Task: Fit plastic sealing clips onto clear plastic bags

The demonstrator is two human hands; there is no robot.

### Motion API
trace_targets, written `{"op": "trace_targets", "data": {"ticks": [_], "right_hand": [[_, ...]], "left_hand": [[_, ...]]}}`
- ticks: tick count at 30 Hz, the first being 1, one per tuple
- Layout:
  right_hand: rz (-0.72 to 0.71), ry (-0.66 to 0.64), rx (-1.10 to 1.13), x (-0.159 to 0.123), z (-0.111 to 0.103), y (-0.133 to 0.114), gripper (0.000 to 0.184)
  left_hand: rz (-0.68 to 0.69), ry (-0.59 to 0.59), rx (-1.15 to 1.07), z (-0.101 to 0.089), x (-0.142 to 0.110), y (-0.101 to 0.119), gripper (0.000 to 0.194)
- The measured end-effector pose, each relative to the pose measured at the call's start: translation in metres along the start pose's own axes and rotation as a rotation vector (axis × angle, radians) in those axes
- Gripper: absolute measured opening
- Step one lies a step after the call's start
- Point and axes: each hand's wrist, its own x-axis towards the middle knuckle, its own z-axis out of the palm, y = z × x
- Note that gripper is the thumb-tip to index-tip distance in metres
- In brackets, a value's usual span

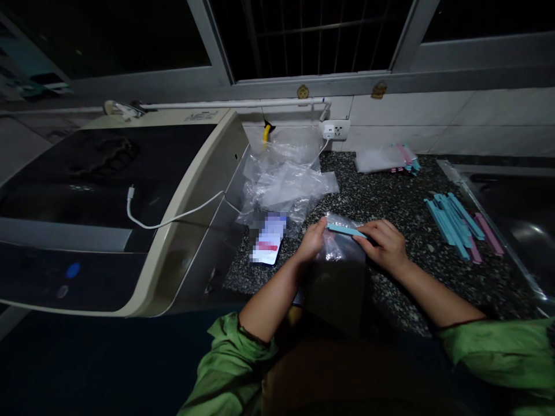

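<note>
A long light-blue bag clip (346,230) lies across the top of a clear plastic bag (338,254). My left hand (313,240) is closed at the clip's left end, pinching the bag's edge there. The clip's right end is between the thumb and fingers of my right hand (384,244). Below the clip the bag hangs down over the counter's front edge. On the counter to the right lies a loose pile of blue bag clips (448,222), with a few pink clips (489,234) beside and under them.
Clear plastic bags (286,185) are heaped at the back, left of a packet of pink and blue clips (384,159). A lit phone (269,238) lies near my left hand. Left stands a washing machine (173,231) with a white cable (182,219) across it; right, a sink (520,231).
</note>
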Motion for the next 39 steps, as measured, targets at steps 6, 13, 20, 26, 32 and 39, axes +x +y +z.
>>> {"op": "trace_targets", "data": {"ticks": [6, 13, 20, 26, 32, 39], "right_hand": [[0.038, 0.005, 0.024, 0.0015, -0.0001, -0.0015, 0.006], [0.027, 0.035, 0.013, 0.0039, -0.0008, -0.0041, 0.004], [-0.003, 0.072, 0.008, 0.0052, -0.0016, -0.0049, 0.005], [0.012, 0.071, 0.023, 0.0065, -0.0028, -0.006, 0.004], [0.042, 0.073, 0.044, 0.0056, -0.002, -0.0048, 0.004], [0.024, 0.098, 0.072, 0.0071, -0.0031, -0.0051, 0.005]], "left_hand": [[-0.017, 0.007, -0.02, 0.0014, -0.0005, 0.0004, 0.046], [-0.014, 0.012, -0.007, 0.0003, 0.0007, -0.0004, 0.046], [-0.015, 0.009, -0.002, -0.001, 0.0023, -0.0023, 0.048], [-0.021, 0.027, -0.027, 0.0004, 0.0019, -0.0021, 0.046], [-0.048, 0.037, -0.025, 0.0009, 0.0024, -0.0023, 0.045], [-0.047, 0.052, 0.004, 0.0012, 0.0013, 0.0004, 0.044]]}}
